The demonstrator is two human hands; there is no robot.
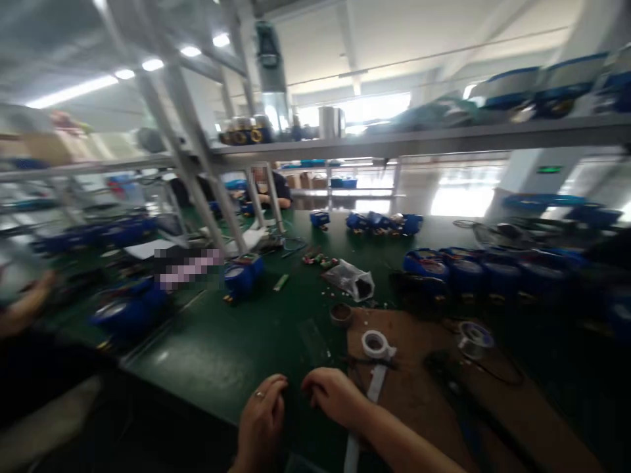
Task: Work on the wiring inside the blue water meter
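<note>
My left hand (263, 414), with a ring on one finger, is at the near edge of the green table with its fingers curled together. Close by on its right, my right hand (335, 397) is also closed, its bent fingers pointing left. Whatever either hand may hold is hidden or too small to make out. A clear plastic piece (314, 341) lies just beyond the hands. Beside my right hand, a roll of white tape (375, 344) rests on a brown board (409, 394), and a white strip (377, 384) runs under my right forearm.
Blue meter-like units (466, 272) stand in a row at right; others (241, 276) are at left. A plastic bag (352, 279), small round tin (341, 315) and solder spool (476, 338) lie ahead. A shelf (419, 139) spans above. A co-worker's hand (32, 302) is at far left.
</note>
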